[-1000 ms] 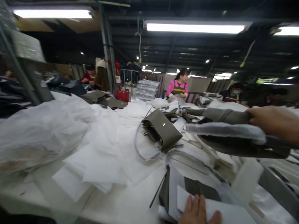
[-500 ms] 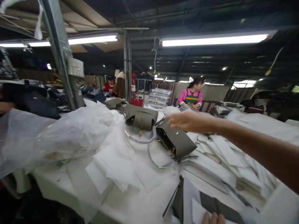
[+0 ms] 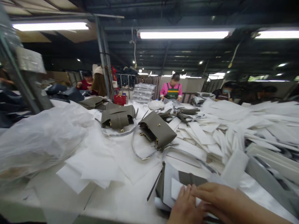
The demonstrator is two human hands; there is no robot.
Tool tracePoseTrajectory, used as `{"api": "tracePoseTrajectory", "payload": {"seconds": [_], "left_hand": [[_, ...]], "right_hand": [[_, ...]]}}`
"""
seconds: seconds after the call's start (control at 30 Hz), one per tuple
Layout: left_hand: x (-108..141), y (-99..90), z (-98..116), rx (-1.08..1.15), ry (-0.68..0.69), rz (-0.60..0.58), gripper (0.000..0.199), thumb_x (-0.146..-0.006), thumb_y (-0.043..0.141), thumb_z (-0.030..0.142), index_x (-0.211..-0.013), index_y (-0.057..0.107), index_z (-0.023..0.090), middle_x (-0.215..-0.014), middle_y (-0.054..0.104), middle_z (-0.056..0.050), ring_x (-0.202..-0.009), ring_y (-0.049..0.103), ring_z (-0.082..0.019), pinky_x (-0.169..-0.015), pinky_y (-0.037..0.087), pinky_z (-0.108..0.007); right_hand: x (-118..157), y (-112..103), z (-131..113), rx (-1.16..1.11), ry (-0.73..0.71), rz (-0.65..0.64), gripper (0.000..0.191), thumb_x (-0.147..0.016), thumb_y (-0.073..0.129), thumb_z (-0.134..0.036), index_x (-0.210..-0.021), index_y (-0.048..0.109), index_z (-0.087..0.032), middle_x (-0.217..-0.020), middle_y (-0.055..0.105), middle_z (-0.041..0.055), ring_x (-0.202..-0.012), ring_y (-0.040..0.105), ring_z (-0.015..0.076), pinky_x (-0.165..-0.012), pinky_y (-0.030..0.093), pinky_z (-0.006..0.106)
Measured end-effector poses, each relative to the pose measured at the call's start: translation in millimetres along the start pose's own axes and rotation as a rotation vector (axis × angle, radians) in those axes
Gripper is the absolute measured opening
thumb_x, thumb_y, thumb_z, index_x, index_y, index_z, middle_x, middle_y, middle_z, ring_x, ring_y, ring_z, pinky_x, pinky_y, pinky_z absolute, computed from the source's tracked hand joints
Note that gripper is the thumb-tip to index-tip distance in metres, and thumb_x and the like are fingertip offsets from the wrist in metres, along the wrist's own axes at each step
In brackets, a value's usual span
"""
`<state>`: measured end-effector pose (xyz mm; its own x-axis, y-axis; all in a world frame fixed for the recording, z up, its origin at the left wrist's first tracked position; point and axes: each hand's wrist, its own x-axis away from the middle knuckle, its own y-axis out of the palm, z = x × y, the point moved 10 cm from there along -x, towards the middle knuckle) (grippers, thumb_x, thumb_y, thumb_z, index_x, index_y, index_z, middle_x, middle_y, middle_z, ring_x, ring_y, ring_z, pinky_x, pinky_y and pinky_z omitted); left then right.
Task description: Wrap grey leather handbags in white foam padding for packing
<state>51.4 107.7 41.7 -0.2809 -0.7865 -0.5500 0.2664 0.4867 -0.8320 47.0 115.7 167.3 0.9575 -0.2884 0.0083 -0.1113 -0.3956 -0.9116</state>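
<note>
At the bottom, a grey-brown handbag [image 3: 190, 177] lies tilted, with pale wrapping and a white padding sheet [image 3: 176, 189] over it. My left hand [image 3: 187, 203] is closed on the white sheet, its fingertips pressed together against the bag. Right beside it, my right hand [image 3: 217, 196] reaches in from the right, its fingers close together at the same sheet; what lies under its palm is hidden. Farther up the table sits a second grey-brown handbag [image 3: 161, 129], its mouth gaping and its handle wrapped in clear film. Another handbag [image 3: 118, 117] rests to its left.
Crumpled clear plastic [image 3: 39, 137] covers the left side of the table. Loose white sheets [image 3: 93, 168] lie in the middle, and heaped white padding pieces [image 3: 217, 143] fill the right. A co-worker in pink sleeves [image 3: 171, 90] works across the table, near stacked clear-wrapped trays [image 3: 142, 93].
My right hand has come down from above the second handbag to join my left hand at the nearest bag. The view has turned right, showing more of the padding heap.
</note>
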Motion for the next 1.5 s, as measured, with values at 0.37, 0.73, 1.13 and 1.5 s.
{"api": "tracePoseTrajectory", "payload": {"seconds": [0.37,0.73,1.13,1.5], "left_hand": [[10,-26.2,-10,-0.01,-0.034,-0.094,0.075,-0.09,0.063,0.026,-0.155,0.026,0.028,-0.154,0.042,-0.016,-0.139,0.045,-0.029,-0.111,0.044,-0.046],[10,-22.8,-13,0.058,-0.048,-0.129,0.074,-0.092,0.059,0.042,-0.155,0.025,0.023,-0.156,0.039,-0.017,-0.142,0.041,-0.031,-0.114,0.04,-0.048],[-3,-15.7,-5,-0.024,0.029,-0.177,0.037,-0.096,0.044,0.029,-0.127,0.059,0.015,-0.117,0.069,-0.011,-0.115,0.06,-0.027,-0.096,0.047,-0.039],[4,-70.1,-5,-0.022,-0.019,-0.015,0.05,-0.103,0.036,0.043,-0.148,0.035,0.021,-0.142,0.051,-0.016,-0.13,0.053,-0.027,-0.11,0.039,-0.04]], "right_hand": [[84,18,69,-0.05,0.172,0.23,0.035,-0.096,0.056,-0.032,-0.129,0.067,-0.028,-0.129,0.067,0.0087,-0.123,0.061,0.0243,-0.108,0.048,0.038],[26,2,60,-0.054,0.052,0.39,0.036,-0.097,0.055,-0.031,-0.131,0.065,-0.027,-0.135,0.064,0.0086,-0.126,0.059,0.024,-0.109,0.048,0.039],[-78,19,-17,-0.032,-0.289,0.339,0.036,-0.096,0.056,-0.036,-0.13,0.066,-0.029,-0.133,0.065,0.0074,-0.123,0.061,0.0253,-0.106,0.05,0.042],[-149,-11,49,0.227,0.005,0.512,0.047,-0.097,0.047,-0.038,-0.136,0.057,-0.013,-0.138,0.06,0.0142,-0.131,0.053,0.0292,-0.113,0.041,0.046]]}}
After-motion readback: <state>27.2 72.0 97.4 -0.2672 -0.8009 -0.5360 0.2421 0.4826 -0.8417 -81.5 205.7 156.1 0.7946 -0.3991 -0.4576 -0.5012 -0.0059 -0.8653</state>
